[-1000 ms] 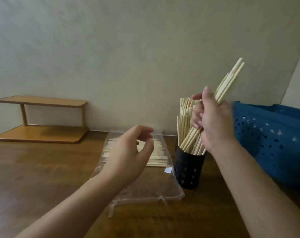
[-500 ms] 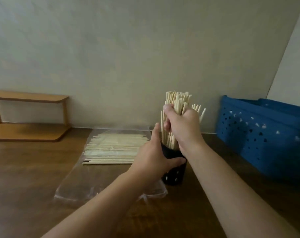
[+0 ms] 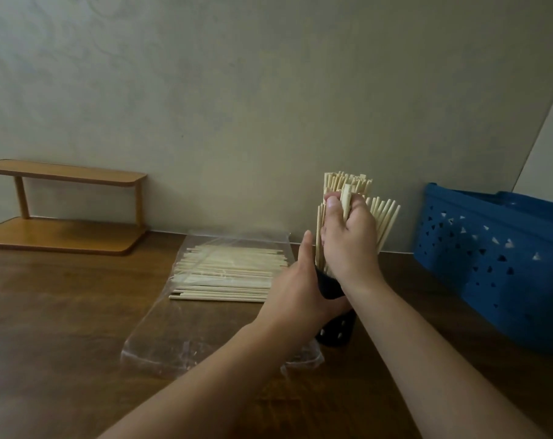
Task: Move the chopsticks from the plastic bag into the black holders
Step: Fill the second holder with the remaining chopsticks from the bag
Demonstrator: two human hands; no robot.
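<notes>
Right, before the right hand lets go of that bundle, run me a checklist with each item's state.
1. Black holder steadied: ok, the left hand grips its side.
2. Bundle under control: ok, the right hand is curled round the chopsticks in the holder.
3. Chopsticks seated to the bottom: cannot tell, both hands hide the holder's mouth.
4. Holder upright: cannot tell, only its lower part shows.
5. Room for more: not ok, the holder looks packed and the sticks fan out on the right.
6. Supply left: ok, more chopsticks lie in the plastic bag on the table.
</notes>
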